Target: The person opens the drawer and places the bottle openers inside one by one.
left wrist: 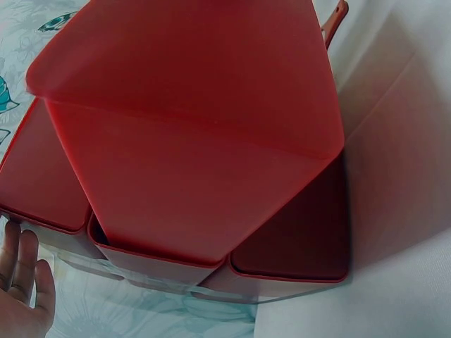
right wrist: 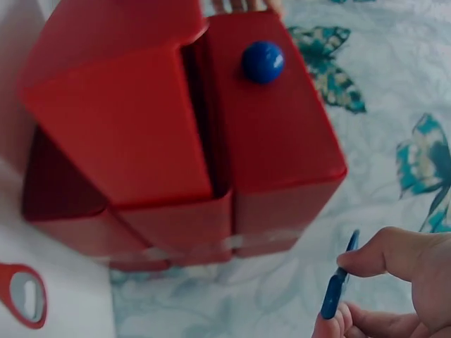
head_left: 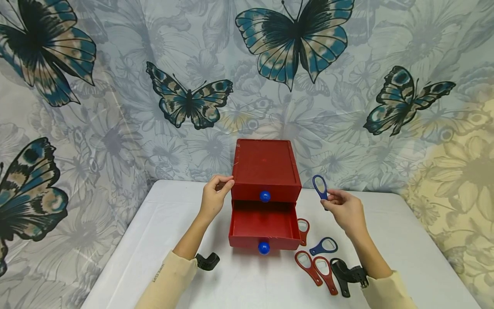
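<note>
A red drawer cabinet (head_left: 266,163) with blue ball knobs stands on the table. Below its closed top drawer (head_left: 247,193), another red drawer (head_left: 241,241) is pulled out, and part of its bare floor shows. My left hand (head_left: 214,198) touches the cabinet's upper left side with its fingertips. To the right of the cabinet, my right hand (head_left: 347,210) pinches the handle of a blue magnifying glass (head_left: 324,195) between thumb and fingers, oval frame upward. In the right wrist view that magnifying glass (right wrist: 332,292) appears nearly edge-on.
Right of the drawer lie red magnifying glasses (head_left: 308,269), a blue one (head_left: 318,249) and a black one (head_left: 343,286), partly hidden by the right wrist camera (head_left: 354,274). One red magnifying glass (head_left: 303,238) lies close beside the drawer. A butterfly-print cloth (head_left: 270,111) hangs behind the white table (head_left: 173,206).
</note>
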The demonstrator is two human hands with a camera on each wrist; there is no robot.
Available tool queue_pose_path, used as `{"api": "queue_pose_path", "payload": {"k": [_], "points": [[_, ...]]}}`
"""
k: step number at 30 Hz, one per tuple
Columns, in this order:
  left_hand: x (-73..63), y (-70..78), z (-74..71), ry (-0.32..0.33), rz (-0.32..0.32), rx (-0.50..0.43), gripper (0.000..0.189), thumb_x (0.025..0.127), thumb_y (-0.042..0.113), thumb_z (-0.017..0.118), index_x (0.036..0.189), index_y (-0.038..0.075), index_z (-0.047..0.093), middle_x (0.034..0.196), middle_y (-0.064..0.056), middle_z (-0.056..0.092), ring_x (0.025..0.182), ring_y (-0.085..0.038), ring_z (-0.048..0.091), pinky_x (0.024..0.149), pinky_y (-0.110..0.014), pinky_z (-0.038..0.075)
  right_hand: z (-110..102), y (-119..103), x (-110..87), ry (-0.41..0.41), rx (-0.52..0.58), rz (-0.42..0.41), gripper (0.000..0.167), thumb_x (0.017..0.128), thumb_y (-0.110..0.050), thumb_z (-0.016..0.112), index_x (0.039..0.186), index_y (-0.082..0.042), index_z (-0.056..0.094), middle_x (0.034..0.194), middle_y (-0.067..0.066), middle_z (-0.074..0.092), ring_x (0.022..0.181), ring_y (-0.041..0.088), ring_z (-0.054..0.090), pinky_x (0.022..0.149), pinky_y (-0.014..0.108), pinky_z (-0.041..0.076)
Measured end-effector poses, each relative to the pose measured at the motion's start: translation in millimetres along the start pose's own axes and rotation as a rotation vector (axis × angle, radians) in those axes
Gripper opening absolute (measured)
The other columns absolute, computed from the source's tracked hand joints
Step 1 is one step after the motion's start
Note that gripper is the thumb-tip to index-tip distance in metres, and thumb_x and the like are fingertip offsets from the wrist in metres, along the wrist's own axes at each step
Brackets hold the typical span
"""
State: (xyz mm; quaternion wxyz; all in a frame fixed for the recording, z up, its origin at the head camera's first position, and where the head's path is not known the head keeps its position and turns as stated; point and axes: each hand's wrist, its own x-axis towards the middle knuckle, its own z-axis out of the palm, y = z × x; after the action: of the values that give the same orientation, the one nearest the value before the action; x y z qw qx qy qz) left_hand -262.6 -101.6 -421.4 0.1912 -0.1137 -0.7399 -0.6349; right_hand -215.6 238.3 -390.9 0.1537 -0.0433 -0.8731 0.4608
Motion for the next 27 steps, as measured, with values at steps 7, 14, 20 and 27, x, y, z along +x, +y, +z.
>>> {"api": "queue_pose_path", "payload": {"k": [7, 14, 20, 27], "points": [[-9.0, 33.3, -3.6, -0.016, 0.011, 0.015, 0.016, 0.092, 0.004, 0.065, 0.101, -0.009, 0.066, 0.111, -0.025, 0.066, 0.084, 0.004, 0.057, 0.082, -0.018, 0.051, -1, -22, -8.5, -0.025, 0.022, -0.093, 0.037, 0.081, -0.003, 0.076, 0.113, 0.012, 0.065, 0.091, 0.02, 0.067, 0.067, -0.009, 0.052, 0.062, 0.004, 0.047], [-8.4, 34.5, -4.0, -0.024, 0.012, 0.005, 0.017, 0.092, 0.005, 0.064, 0.102, -0.009, 0.066, 0.11, -0.025, 0.065, 0.084, 0.004, 0.057, 0.08, -0.015, 0.05, 4, -36, -13.5, -0.086, -0.006, -0.181, 0.034, 0.082, -0.002, 0.074, 0.112, 0.01, 0.066, 0.092, 0.02, 0.067, 0.07, -0.006, 0.053, 0.065, 0.005, 0.047], [-7.8, 33.2, -3.4, -0.025, -0.005, 0.001, 0.016, 0.092, 0.005, 0.065, 0.102, -0.008, 0.066, 0.112, -0.024, 0.065, 0.084, 0.004, 0.056, 0.08, -0.015, 0.05, 9, -45, -15.9, -0.164, 0.008, -0.222, 0.033, 0.081, 0.0, 0.074, 0.111, 0.01, 0.065, 0.091, 0.02, 0.067, 0.071, -0.001, 0.055, 0.066, 0.007, 0.049], [-8.8, 34.4, -3.8, -0.03, 0.001, 0.008, 0.017, 0.092, 0.005, 0.065, 0.103, -0.008, 0.066, 0.112, -0.024, 0.066, 0.084, 0.003, 0.056, 0.081, -0.016, 0.05, 22, -54, -19.5, -0.238, 0.003, -0.233, 0.033, 0.081, 0.0, 0.074, 0.112, 0.007, 0.066, 0.092, 0.017, 0.067, 0.076, 0.009, 0.058, 0.068, 0.009, 0.049]]}}
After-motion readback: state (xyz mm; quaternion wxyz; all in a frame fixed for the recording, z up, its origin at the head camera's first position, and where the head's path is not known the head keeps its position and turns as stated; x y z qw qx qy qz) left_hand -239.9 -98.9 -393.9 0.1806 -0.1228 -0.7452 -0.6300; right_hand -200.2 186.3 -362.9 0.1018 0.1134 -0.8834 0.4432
